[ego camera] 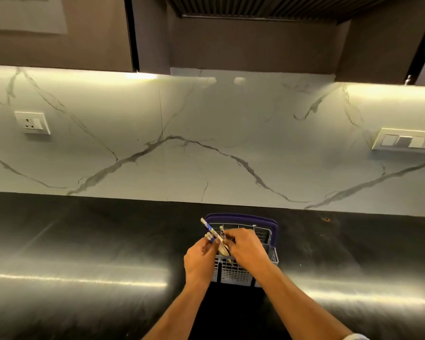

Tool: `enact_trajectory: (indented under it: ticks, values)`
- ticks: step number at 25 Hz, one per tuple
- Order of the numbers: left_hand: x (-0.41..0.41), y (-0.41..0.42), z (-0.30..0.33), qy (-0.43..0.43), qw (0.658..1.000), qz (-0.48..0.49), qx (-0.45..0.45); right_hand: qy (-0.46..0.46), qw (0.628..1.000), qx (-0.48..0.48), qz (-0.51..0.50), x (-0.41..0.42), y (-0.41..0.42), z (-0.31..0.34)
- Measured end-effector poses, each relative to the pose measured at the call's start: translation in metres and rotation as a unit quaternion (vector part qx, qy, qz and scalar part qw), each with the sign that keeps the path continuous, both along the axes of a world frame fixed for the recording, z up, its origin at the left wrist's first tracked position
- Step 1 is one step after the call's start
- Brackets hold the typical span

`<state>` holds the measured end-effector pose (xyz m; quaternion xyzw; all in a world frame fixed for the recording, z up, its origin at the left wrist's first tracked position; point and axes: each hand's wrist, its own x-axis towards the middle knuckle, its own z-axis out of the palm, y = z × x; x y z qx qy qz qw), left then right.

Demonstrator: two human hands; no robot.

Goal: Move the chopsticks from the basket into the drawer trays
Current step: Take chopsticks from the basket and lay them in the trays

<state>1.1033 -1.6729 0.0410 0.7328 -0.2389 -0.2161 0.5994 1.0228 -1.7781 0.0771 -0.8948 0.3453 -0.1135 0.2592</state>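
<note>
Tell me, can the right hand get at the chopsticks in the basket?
Probably yes. The right hand is already over the basket, fingers at the chopsticks, with nothing between. The left hand grips some too.

No legible text, labels, brands or numbers anywhere in view.
</note>
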Motion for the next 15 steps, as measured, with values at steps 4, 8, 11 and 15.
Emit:
enact_trajectory:
  ticks: [4, 8, 11, 15]
  values:
    - [0.004, -0.003, 0.009, -0.048, 0.999, -0.025, -0.003, 0.046, 0.998, -0.009, 0.039, 0.006, -0.004, 0.011]
    - [0.013, -0.004, 0.024, -0.095, 0.995, -0.041, 0.003, 0.015, 0.999, -0.005, 0.044, 0.003, -0.006, 0.021]
    - [0.022, 0.0, 0.045, -0.128, 0.989, -0.072, -0.007, -0.023, 0.999, -0.013, 0.042, -0.002, -0.006, 0.035]
    - [0.034, 0.003, 0.089, -0.194, 0.974, -0.114, -0.017, -0.099, 0.994, -0.033, 0.043, -0.009, -0.006, 0.069]
